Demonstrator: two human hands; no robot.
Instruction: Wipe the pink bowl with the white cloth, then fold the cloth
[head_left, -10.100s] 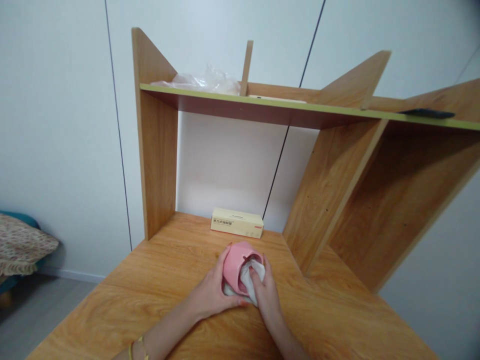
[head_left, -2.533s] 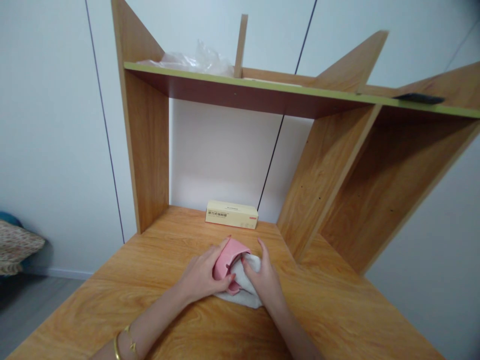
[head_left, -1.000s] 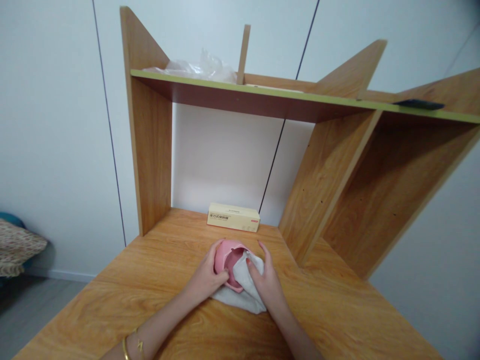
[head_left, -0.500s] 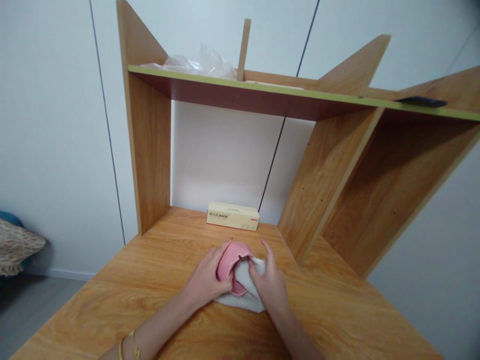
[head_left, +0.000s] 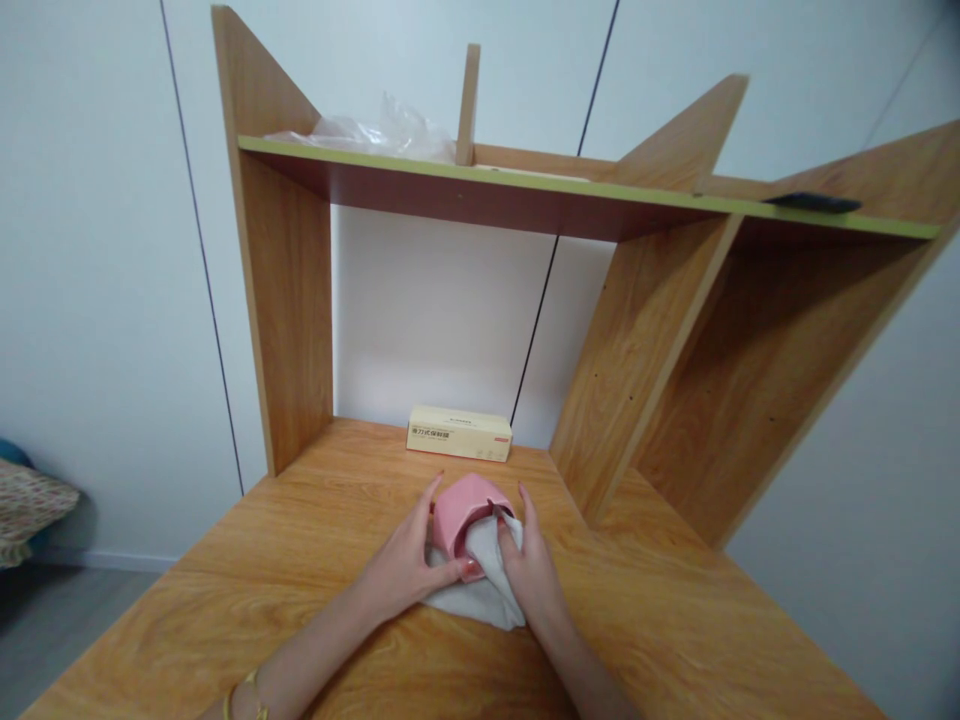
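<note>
1. Since a moment ago, the pink cup [head_left: 459, 508] has turned a little between the two hands.
2. On the left, the left hand [head_left: 401, 568] is curled round the cup and grips it, thumb under the rim. High above it, a plastic bag [head_left: 375, 128] lies on the shelf [head_left: 525, 190].
3. In the middle, the cup lies tipped on its side on the desk [head_left: 300, 560]. Its open end points toward the right hand, and both hands touch it. A long box [head_left: 459, 433] sits behind it, well apart.
4. Next, the right hand [head_left: 534, 580] pinches the white cloth [head_left: 480, 590] and presses it against the cup's open end. Part of the cloth lies on the desk.
5. Far right, a dark flat thing [head_left: 810, 202] rests on the shelf.
</note>
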